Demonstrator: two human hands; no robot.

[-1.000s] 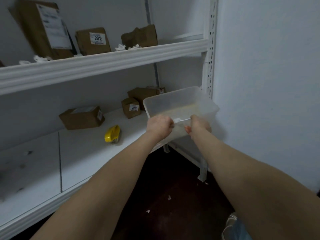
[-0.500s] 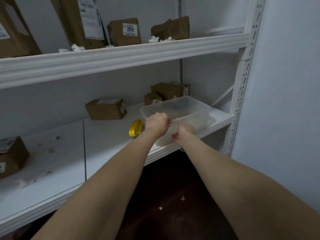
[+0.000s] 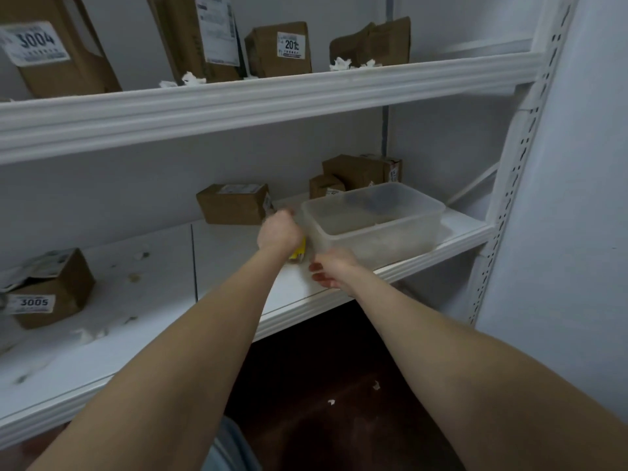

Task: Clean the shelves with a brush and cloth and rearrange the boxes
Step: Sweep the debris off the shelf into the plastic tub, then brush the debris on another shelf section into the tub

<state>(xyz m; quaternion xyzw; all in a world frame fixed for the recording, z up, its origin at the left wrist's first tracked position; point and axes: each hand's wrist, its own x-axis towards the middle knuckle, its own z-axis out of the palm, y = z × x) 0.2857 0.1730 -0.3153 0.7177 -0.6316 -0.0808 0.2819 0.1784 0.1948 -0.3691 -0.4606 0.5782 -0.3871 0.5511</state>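
Now | left hand [image 3: 278, 232], right hand [image 3: 334, 271] released tub [image 3: 373, 215] | tub on shelf [image 3: 470, 229]

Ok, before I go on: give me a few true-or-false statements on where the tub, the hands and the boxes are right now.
1. The clear plastic tub rests on the middle white shelf. True.
2. The right hand grips the tub's rim. False: its fingers are open and hold nothing.
3. Some white paper scraps lie on the upper shelf. True.
4. The brown cardboard box labelled 3005 sits on the upper shelf. False: it is on the middle shelf, at the far left.
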